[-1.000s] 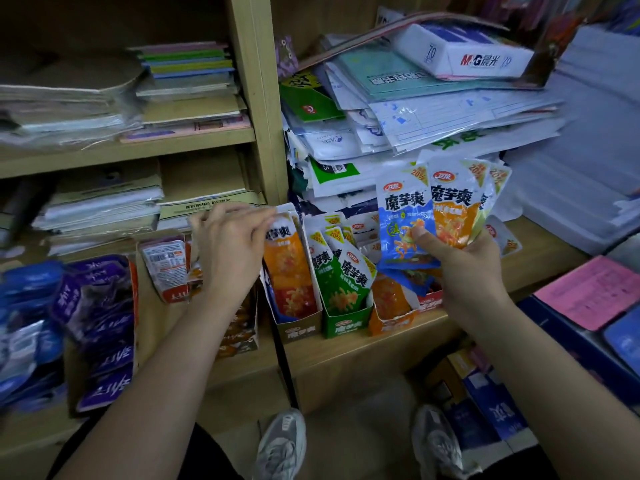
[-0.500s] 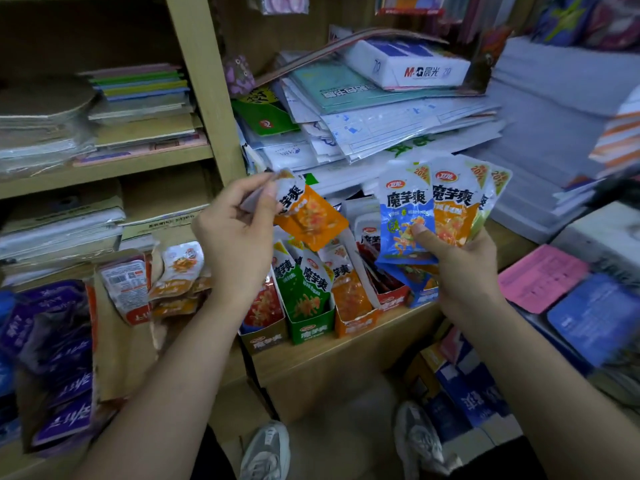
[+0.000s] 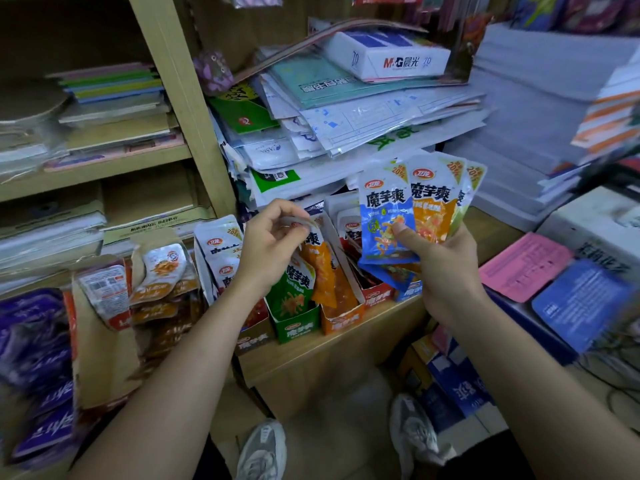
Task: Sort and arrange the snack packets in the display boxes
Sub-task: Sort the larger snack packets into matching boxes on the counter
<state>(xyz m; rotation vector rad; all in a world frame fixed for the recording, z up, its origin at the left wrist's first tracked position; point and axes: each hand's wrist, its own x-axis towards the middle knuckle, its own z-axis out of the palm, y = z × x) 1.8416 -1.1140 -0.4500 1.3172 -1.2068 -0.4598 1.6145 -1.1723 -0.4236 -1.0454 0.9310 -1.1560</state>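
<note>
Paper stacks (image 3: 363,109) crowd behind the display boxes (image 3: 341,318). Left hand (image 3: 273,242) pinches an orange packet (image 3: 320,268) hanging lengthwise; right hand (image 3: 440,261) clamps upright fanned packets (image 3: 412,206).

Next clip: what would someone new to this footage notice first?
The fan of snack packets, blue in front and orange behind, held up in the right hand at centre right. Next, the left hand pinching an orange packet over the orange display box on the shelf edge.

The single head camera looked forward and down, close over a wooden shelf (image 3: 332,344) at 12 o'clock; no second view existed.
</note>
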